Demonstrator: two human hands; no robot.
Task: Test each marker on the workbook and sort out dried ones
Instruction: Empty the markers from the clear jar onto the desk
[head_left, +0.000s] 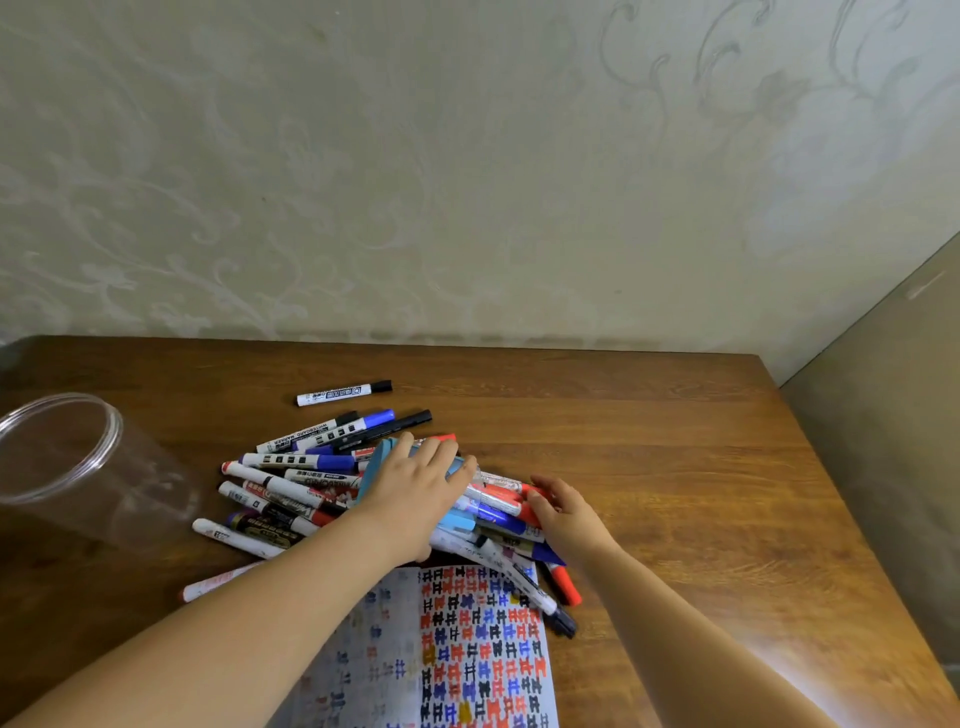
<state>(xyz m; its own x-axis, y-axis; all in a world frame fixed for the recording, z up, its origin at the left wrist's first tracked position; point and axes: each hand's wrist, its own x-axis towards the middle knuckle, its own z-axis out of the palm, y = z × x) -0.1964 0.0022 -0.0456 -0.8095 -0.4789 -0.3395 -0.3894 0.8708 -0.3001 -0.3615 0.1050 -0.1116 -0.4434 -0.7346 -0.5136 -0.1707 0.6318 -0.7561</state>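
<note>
I see my left hand (415, 483) lying flat on the pile of markers (311, 493), fingers almost straight, pressing on a light blue object (375, 462) that I cannot identify; it grips nothing. My right hand (563, 512) rests at the right edge of the pile with fingers loosely bent, touching a red marker (511, 496); whether it pinches it, I cannot tell.

The markers are light, stiff plastic tubes, smooth and ready to roll, so I judge the middle of the barrel is the best place to hold one. Left of my left hand, most lie with the long axis left to right. The workbook (467, 649) lies below both hands, and one black-capped marker (344, 393) lies alone beyond them on the surface (675, 467).
</note>
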